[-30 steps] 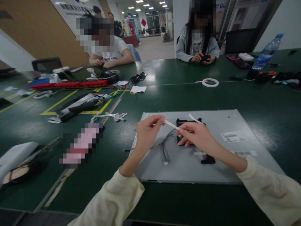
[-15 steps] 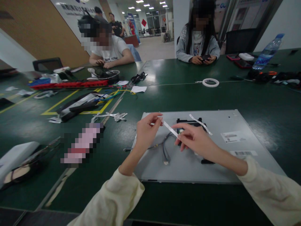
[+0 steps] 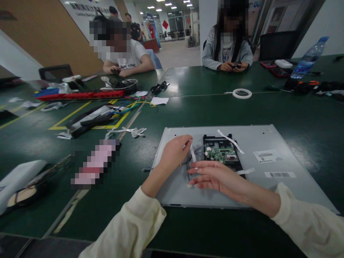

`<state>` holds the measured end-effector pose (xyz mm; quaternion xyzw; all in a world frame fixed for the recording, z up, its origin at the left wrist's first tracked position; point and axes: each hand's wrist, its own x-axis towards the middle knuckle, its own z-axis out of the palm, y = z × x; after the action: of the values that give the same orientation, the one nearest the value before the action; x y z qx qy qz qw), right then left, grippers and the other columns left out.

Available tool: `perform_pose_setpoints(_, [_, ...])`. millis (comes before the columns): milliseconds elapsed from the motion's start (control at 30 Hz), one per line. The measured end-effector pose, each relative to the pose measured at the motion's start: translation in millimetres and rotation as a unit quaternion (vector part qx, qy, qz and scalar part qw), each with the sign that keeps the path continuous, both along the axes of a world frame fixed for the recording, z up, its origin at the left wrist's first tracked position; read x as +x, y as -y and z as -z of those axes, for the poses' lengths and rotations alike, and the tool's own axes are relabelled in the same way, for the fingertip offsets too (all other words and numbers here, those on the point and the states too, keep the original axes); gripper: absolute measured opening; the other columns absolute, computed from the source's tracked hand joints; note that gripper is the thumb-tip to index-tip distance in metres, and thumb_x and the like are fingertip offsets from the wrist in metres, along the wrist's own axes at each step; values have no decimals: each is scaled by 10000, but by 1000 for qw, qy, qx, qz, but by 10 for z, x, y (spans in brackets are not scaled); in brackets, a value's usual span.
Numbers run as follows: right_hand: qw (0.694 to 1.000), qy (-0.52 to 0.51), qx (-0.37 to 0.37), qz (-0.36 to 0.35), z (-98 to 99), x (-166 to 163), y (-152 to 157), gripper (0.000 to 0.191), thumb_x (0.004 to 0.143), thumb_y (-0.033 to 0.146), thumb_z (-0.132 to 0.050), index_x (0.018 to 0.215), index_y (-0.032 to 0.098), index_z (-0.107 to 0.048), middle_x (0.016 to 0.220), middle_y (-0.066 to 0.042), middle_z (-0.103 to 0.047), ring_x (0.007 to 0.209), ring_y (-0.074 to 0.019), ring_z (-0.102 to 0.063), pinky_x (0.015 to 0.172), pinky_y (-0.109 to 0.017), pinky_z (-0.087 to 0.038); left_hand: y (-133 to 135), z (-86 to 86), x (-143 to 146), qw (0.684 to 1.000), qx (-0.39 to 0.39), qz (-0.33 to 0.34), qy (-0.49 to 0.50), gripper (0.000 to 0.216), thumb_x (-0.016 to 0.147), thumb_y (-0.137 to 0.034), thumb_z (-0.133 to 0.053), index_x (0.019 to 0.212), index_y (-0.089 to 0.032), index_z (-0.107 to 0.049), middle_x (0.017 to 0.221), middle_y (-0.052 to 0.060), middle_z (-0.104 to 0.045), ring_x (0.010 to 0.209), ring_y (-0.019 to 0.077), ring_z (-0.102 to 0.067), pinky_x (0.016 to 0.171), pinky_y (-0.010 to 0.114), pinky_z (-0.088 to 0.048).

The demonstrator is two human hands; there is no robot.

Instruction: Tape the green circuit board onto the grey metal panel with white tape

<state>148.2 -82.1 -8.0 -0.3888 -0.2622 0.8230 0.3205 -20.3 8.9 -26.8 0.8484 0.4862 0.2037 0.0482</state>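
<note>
A grey metal panel [image 3: 268, 139] lies flat on the green table [image 3: 295, 114] in front of me. A green circuit board [image 3: 221, 153] sits in a black opening in the panel, with grey cables [image 3: 197, 148] running out to its left. My left hand [image 3: 174, 154] pinches the top of a short white tape strip [image 3: 192, 153] above the cables. My right hand [image 3: 215, 178] lies flat with fingers stretched out to the left, its fingertips at the strip's lower end and the cable connector. Two more white strips [image 3: 230, 140] lie on the panel by the board.
A roll of white tape [image 3: 242, 94] lies farther back. Left of the panel are tape scraps [image 3: 134, 132], black and coloured cables, a red strip [image 3: 80, 95] and a white object [image 3: 18, 178]. Two people sit across the table. A water bottle [image 3: 307, 59] and phones lie at the right.
Both hands came down from above the panel toward the cables. The strip turned from stretched sideways to hanging down from my left hand. My right hand let go, flattened out, and uncovered the circuit board.
</note>
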Motion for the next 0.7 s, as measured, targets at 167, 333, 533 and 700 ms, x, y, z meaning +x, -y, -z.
perform_pose_setpoints(167, [1000, 13, 8, -4, 7, -8, 0, 338, 837, 215, -583, 1158, 131, -516, 1178, -128, -605, 813, -123, -678, 717, -222, -534, 1, -7, -17, 998, -31, 54, -5, 276, 833, -235, -551, 1105, -194, -556, 918, 49, -638, 881, 204, -596, 797, 317, -462])
perform_pose_setpoints(333, [999, 26, 27, -22, 49, 2, 4, 396, 830, 249, -582, 1199, 152, -477, 1219, -127, -580, 769, -132, -683, 681, -245, -539, -16, 2, -30, 991, -34, 120, -40, 266, 857, -198, -501, 1121, -186, -534, 1025, 78, -592, 1002, 227, -541, 891, 370, -440])
perform_pose_setpoints(533, [994, 25, 20, -103, 38, 43, 1, 523, 869, 267, -482, 1346, 165, -296, 869, -76, -687, 576, -126, -655, 553, -239, -513, -34, 55, -34, 994, -28, 100, -14, 360, 848, -209, -529, 1200, -167, -462, 1098, 98, -528, 1008, 224, -536, 906, 372, -436])
perform_pose_setpoints(700, [992, 35, 3, -125, 24, 49, -2, 398, 904, 272, -397, 1283, 166, -338, 616, 7, -616, 505, -127, -631, 478, -198, -470, -54, 101, -13, 998, -26, 58, 24, 278, 805, -194, -572, 1071, -174, -493, 1057, 77, -501, 955, 208, -537, 852, 348, -450])
